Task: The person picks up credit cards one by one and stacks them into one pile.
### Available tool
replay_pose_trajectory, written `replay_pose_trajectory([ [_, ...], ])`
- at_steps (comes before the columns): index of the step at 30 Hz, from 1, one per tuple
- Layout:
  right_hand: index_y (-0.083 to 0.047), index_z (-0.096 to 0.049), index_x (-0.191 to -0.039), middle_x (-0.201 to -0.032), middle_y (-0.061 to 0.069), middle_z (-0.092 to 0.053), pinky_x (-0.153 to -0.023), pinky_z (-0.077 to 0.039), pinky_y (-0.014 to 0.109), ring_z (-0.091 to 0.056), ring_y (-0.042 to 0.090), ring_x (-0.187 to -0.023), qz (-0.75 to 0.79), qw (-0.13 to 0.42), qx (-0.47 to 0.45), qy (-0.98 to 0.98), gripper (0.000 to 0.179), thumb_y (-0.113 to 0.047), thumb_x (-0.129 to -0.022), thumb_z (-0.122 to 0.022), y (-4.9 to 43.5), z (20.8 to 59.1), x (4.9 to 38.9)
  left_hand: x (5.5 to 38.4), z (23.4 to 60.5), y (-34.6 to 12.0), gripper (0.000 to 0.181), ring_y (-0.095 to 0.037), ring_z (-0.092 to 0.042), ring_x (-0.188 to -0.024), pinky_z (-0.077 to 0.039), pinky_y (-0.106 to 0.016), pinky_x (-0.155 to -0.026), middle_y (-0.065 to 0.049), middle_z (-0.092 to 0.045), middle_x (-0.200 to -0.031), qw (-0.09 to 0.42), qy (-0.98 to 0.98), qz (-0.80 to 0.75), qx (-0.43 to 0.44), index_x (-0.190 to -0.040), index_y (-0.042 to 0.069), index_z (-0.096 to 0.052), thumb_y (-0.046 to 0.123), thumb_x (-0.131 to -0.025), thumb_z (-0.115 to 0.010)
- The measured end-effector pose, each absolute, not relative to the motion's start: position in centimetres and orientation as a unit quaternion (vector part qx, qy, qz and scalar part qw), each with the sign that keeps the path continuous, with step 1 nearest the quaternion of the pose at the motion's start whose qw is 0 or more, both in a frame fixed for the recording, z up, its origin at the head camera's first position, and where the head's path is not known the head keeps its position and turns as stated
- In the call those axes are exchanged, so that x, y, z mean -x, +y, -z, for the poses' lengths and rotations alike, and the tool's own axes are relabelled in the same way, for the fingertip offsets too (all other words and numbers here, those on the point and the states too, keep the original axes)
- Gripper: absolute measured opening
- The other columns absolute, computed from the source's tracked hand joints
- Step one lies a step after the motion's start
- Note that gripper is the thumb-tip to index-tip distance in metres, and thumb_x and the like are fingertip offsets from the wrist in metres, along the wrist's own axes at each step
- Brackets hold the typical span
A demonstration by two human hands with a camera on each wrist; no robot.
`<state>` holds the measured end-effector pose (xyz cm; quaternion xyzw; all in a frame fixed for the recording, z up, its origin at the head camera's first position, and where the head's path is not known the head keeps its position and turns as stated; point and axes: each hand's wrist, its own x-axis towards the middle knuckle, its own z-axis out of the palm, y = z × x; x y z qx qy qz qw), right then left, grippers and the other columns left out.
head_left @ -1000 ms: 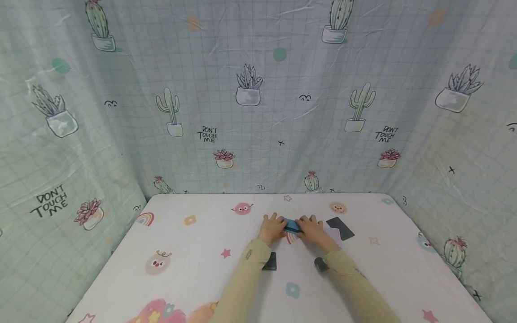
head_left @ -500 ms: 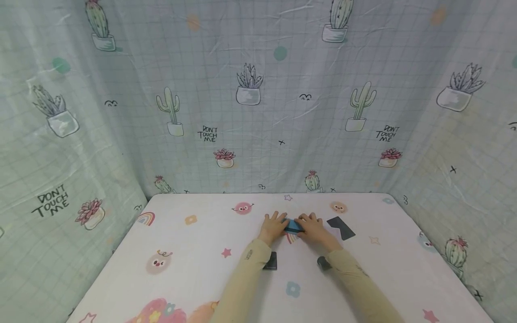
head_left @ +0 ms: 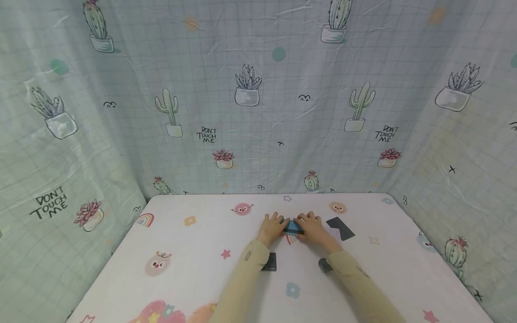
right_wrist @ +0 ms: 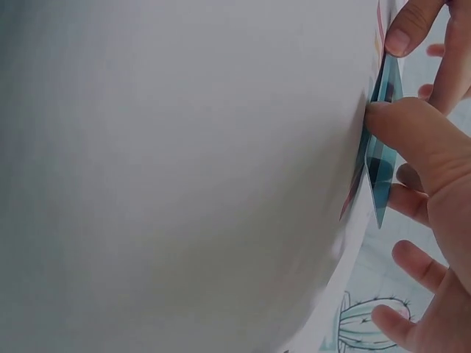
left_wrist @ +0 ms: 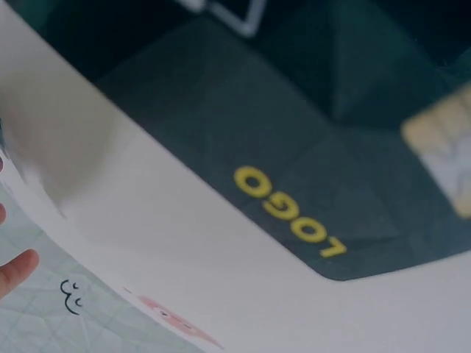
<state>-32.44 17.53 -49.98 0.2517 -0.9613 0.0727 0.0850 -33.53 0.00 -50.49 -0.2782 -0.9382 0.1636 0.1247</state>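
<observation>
Both hands meet over a blue card (head_left: 293, 227) with a dark stripe, toward the back of the table. The left hand (head_left: 272, 228) pinches its left end, and the right hand (head_left: 311, 228) grips its right end. Seen nearly edge-on in the right wrist view, the blue card (right_wrist: 382, 173) tilts up off the tabletop, its right end under the right thumb (right_wrist: 401, 121). The left thumb (right_wrist: 401, 37) presses the far end. A dark green card (left_wrist: 243, 125) marked LOGO in yellow fills much of the left wrist view; left fingertips (left_wrist: 18, 272) show at its edge.
Dark flat card-like pieces (head_left: 341, 229) lie at an angle right of the right hand. A black rectangular thing (head_left: 269, 261) lies by the left cuff, and a small rounded dark thing (head_left: 325, 265) sits at the right cuff. A patterned curtain (head_left: 250, 134) surrounds the table (head_left: 194, 255).
Both hands keep their hold on the blue card, with only slight finger shifts. The right forearm has moved a little to the right, and the dark thing at its cuff with it.
</observation>
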Motion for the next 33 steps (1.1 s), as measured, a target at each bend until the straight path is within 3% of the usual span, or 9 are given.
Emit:
replay_pose_trajectory([
  [14,-0.006,-0.056,-0.115,-0.105,0.008,-0.051,-0.075,-0.033,0.046,-0.039,0.027,-0.096,-0.060,0.078,-0.249,-0.963,0.052,-0.033,-0.072,-0.070,17.75,49.91,32.66,33.54,50.63,-0.22,0.047,-0.013,-0.043,-0.117,-0.041,-0.035,-0.090,0.007,-0.050,-0.123,0.129,-0.930,-0.188,0.287,-0.133,0.031,-0.039,0.045,-0.088,-0.040],
  [25,-0.005,-0.058,-0.107,-0.099,0.008,-0.050,-0.073,-0.032,0.043,-0.037,0.025,-0.092,-0.067,0.073,-0.245,-0.964,0.049,-0.039,-0.073,-0.069,17.72,49.89,32.71,33.08,50.05,-0.16,0.047,-0.013,-0.041,-0.119,-0.039,-0.037,-0.094,0.006,-0.047,-0.128,0.097,-0.934,-0.181,0.291,-0.135,0.030,-0.036,0.043,-0.089,-0.039],
  [33,-0.005,-0.057,-0.106,-0.097,0.013,-0.052,-0.073,-0.033,0.045,-0.039,0.031,-0.095,-0.061,0.078,-0.230,-0.968,0.049,-0.040,-0.073,-0.069,17.57,49.69,32.53,33.03,49.93,-0.23,0.048,-0.013,-0.041,-0.118,-0.039,-0.036,-0.094,0.006,-0.048,-0.127,0.102,-0.935,-0.182,0.287,-0.134,0.029,-0.037,0.045,-0.089,-0.039],
])
